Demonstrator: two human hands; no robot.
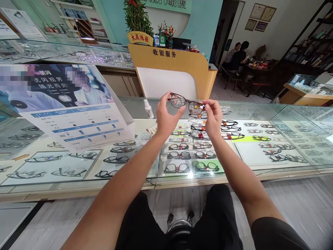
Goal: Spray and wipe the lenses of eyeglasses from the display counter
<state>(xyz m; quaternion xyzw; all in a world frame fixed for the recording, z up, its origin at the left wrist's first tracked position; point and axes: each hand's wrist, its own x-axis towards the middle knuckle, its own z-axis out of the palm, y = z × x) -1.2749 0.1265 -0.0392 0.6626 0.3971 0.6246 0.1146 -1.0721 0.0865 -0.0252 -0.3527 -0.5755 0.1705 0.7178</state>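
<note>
A pair of brown-framed glasses (pixel 186 103) with a small red tag is held up above the glass display counter (pixel 260 111). My left hand (pixel 166 116) pinches the frame's left end with thumb and fingers closed. My right hand (pixel 213 116) pinches the right end the same way. Under the hands, inside the counter, lie rows of glasses frames (pixel 179 155).
A small white spray bottle (pixel 148 109) stands on the counter left of my hands. A tilted advertising board (pixel 67 104) fills the left. A wooden cashier desk (pixel 177 67) stands behind. Two people sit at a table (pixel 238 55) at the far right.
</note>
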